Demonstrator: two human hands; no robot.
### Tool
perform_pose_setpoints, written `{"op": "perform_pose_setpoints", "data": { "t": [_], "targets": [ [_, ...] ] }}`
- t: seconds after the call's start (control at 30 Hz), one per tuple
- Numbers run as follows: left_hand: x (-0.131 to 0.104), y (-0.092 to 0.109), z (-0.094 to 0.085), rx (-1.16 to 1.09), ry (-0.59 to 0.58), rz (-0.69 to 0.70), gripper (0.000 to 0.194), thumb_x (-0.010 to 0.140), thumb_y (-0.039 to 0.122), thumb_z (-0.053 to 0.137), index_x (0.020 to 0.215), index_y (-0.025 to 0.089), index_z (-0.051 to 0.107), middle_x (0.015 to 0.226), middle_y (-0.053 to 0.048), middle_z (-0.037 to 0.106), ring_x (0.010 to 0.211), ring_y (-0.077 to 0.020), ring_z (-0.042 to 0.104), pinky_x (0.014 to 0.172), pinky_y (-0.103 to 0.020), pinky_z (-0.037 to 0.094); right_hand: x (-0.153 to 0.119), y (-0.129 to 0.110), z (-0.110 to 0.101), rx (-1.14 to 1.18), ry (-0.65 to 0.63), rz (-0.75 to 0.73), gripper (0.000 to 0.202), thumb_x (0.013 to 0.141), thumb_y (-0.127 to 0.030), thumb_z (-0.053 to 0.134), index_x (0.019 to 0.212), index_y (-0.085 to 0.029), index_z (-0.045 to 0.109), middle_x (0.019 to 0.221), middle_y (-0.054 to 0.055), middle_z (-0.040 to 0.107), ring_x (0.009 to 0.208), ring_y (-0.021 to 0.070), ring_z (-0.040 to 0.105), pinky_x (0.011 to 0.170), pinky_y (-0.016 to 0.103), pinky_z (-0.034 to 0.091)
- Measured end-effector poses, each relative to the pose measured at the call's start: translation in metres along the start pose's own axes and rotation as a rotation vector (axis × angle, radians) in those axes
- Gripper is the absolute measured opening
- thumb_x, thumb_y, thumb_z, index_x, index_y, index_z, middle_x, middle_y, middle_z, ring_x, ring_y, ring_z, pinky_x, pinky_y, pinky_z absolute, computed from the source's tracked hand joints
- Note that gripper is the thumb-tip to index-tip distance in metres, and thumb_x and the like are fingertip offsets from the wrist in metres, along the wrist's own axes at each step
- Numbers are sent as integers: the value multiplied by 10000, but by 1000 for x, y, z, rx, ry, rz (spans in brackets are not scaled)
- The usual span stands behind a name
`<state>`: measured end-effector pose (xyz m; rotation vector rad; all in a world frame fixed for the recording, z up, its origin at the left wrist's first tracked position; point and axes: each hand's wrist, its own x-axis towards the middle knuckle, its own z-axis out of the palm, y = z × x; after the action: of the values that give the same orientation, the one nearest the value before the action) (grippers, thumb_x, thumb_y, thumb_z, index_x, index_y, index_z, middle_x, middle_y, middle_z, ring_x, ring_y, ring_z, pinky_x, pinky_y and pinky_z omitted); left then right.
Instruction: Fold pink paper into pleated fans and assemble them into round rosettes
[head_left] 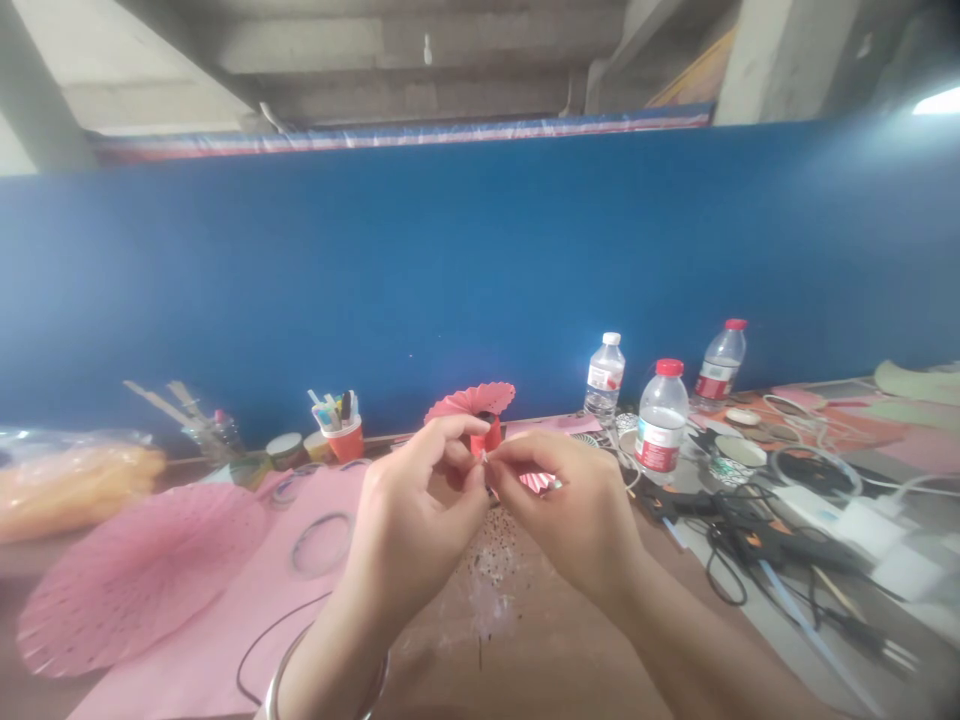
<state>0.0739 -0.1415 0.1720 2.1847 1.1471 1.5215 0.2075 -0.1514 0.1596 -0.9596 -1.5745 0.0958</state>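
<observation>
My left hand (424, 510) and my right hand (570, 510) meet over the middle of the table, thumbs and forefingers pinched together. Whatever small pale piece is between the fingertips is too small to name. Just behind the fingers stands a red object (491, 437), mostly hidden by them. A pleated red paper piece (472, 399) spreads above it. Part of another pleated red-and-white piece (537, 482) shows by my right fingers. Dark specks and whitish smears mark the tabletop (480, 670) below my hands.
A large pink pleated paper fan (142, 570) and pink paper (202, 650) lie at left. An orange cup (345, 438) holds sticks and pens. Bottles (661, 425) stand at right, beside a glue gun (787, 545), tangled cables and white plugs (870, 525). A blue partition (450, 260) rises behind.
</observation>
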Motion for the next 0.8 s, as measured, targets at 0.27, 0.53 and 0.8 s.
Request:
{"op": "perform_pose_setpoints", "data": {
  "t": [0.27,0.53,0.8],
  "targets": [
    [0,-1,-3,27,-12,-7,305,700,116,566,975,244,590,679,31,629,673,-134,598,673,-272,488,-1,0,0,33,4,-16,105,713,-123,581,713,-188,662,708,4,680,640,136,617,588,271,499],
    [1,0,-3,-63,-40,-22,292,697,121,580,972,219,589,689,10,630,676,-142,605,647,-269,493,-3,-3,3,60,26,90,67,705,-158,572,663,-180,619,626,3,638,564,134,589,508,265,481],
    [16,-11,-18,-355,36,-158,220,652,120,622,866,161,596,593,14,585,543,-113,571,524,-222,469,4,-1,-2,541,15,225,97,733,-139,458,674,-200,503,763,35,663,709,163,636,575,288,522]
  ]
}}
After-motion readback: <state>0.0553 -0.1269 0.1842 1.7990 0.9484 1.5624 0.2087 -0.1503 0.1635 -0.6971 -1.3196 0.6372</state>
